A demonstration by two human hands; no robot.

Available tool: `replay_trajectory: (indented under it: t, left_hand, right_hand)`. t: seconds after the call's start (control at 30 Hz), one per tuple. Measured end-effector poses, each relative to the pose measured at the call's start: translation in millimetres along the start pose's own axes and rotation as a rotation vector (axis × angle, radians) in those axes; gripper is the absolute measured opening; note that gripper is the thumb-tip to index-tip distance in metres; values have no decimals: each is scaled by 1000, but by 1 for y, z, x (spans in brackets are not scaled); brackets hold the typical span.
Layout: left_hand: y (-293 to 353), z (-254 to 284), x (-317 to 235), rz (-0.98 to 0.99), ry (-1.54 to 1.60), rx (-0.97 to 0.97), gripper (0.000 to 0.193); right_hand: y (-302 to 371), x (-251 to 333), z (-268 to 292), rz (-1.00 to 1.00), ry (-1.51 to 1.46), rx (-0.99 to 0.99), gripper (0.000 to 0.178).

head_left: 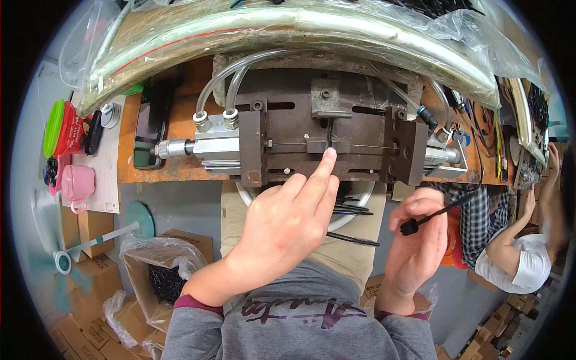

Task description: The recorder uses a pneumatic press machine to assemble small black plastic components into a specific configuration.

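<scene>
My left hand [288,213] reaches over the front of a dark metal fixture [288,126], index finger stretched out. Its fingertip touches the lower end of a slim black rod [329,133], which stands in a small block at the fixture's middle. The other fingers are partly bent, and nothing shows in them. To the right, below the fixture, my right hand [417,246] is closed around a black cord [447,209] with a thick round black end piece [409,227]. The cord runs up to the right side of the bench.
Air cylinders [217,144] with clear hoses [240,66] flank the fixture. Several black rods [354,241] lie in a white basin [367,204] on my lap. A phone [150,129], a pink cup [78,183], a fan [108,239] and boxes [96,282] are left. Another person [519,258] works at right.
</scene>
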State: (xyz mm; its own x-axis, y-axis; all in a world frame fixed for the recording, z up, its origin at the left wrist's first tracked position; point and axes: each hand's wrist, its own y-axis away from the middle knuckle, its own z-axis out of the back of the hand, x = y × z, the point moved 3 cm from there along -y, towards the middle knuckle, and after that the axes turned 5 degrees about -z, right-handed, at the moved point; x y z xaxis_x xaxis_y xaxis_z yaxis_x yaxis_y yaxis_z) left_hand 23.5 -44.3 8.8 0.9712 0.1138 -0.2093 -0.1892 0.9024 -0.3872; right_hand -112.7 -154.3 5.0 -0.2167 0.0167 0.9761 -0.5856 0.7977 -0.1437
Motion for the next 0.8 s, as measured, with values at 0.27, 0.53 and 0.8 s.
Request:
replay_trajectory:
  t: [0.27, 0.53, 0.8]
  left_hand:
    - [0, 2, 4, 9, 73, 31, 32]
    - [10, 21, -6, -135, 525, -189, 30]
    - [17, 16, -2, -12, 427, -169, 29]
  right_hand:
    - [0, 1, 12, -155, 125, -56, 23]
    - [-10, -13, -15, -430, -262, 225, 10]
    - [-13, -21, -19, -239, 9, 191, 14]
